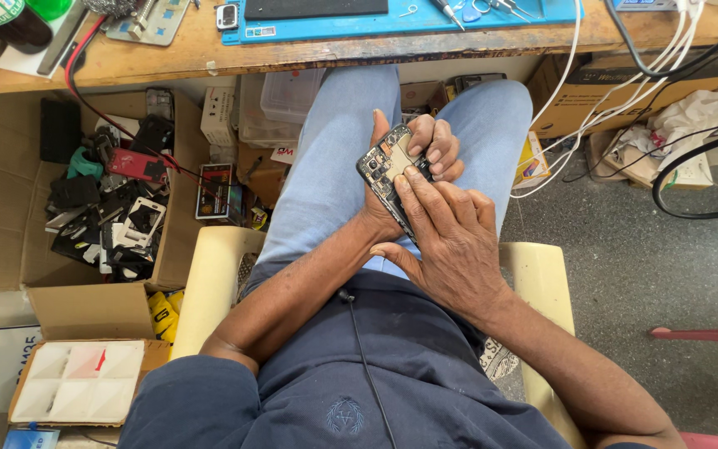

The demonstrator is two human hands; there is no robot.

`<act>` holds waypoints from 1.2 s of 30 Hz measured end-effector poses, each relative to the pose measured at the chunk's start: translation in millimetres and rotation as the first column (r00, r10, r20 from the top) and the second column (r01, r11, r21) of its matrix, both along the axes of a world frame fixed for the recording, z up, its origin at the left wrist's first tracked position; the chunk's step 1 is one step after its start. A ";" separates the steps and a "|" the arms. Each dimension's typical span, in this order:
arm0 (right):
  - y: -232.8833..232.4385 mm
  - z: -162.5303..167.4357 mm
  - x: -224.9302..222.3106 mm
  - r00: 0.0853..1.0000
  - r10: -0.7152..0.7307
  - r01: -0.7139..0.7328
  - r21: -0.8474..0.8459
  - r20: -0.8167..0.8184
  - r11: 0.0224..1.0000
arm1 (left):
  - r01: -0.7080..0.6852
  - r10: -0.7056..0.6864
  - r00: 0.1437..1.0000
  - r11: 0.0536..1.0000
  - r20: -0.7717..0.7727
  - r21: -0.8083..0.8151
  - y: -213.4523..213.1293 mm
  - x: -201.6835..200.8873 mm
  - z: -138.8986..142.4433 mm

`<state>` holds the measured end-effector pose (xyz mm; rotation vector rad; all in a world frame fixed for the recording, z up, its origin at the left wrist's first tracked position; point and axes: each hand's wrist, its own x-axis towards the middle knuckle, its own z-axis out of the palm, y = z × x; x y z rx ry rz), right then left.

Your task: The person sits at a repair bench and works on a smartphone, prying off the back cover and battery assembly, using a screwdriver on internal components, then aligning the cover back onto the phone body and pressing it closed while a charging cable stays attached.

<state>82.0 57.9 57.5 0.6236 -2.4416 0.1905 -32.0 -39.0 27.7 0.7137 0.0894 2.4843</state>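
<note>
Nearest to you, your dark blue shirt (359, 391) is filling the bottom of the view, and just beyond it your two hands are meeting over your lap. Your left hand (421, 154) is wrapping around the opened phone (390, 166), thumb up along its near edge and fingers curled behind its far side, so you are gripping it firmly. Your right hand (450, 241) is lying over the lower end of the phone, its fingers drawn close together and the fingertips pressing onto the exposed inside. Judging by this, the back cover is already off, since the board and metal shields are showing, while the inner parts are looking as though they are still in place, so the work inside is seeming barely begun; whether any screw is out, I cannot tell. Beyond the phone, your light blue jeans (326, 150) are stretching toward the wooden bench (168, 50). Above the phone, on that bench, a blue work mat (409, 21) is carrying small tools. Left of the phone, a cardboard box (10, 191) is holding a heap of dark phone parts. Right of the phone, white cables (558, 125) are hanging down toward the grey floor (641, 266).
</note>
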 end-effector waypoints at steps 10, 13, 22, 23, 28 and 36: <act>-0.4 1.7 -2.0 1.000 0.010 -0.010 -0.029 0.012 1.000 | 0.017 -0.017 1.000 1.000 0.014 0.009 -2.1 -1.8 -0.9; 7.5 5.9 -5.3 0.997 0.058 -0.052 -0.121 0.051 0.991 | -0.001 0.001 1.000 1.000 -0.004 0.003 0.2 -1.0 -0.2; 13.3 10.2 -11.6 0.988 0.147 -0.135 -0.196 0.045 0.971 | 0.006 -0.003 0.999 0.997 0.038 -0.078 7.2 7.7 -5.3; 12.8 10.6 -11.4 0.988 0.142 -0.130 -0.183 0.055 0.974 | 0.011 -0.010 1.000 0.997 0.012 -0.072 6.9 7.4 -6.2; 13.0 10.5 -10.7 0.990 0.122 -0.112 -0.130 0.071 0.985 | 0.014 -0.007 0.998 0.995 0.064 -0.097 8.0 4.4 -10.6; 60.9 38.8 -5.8 0.964 0.222 -0.264 -0.650 -0.148 0.712 | 0.031 -0.028 0.999 0.996 0.035 -0.086 6.8 -3.9 -17.3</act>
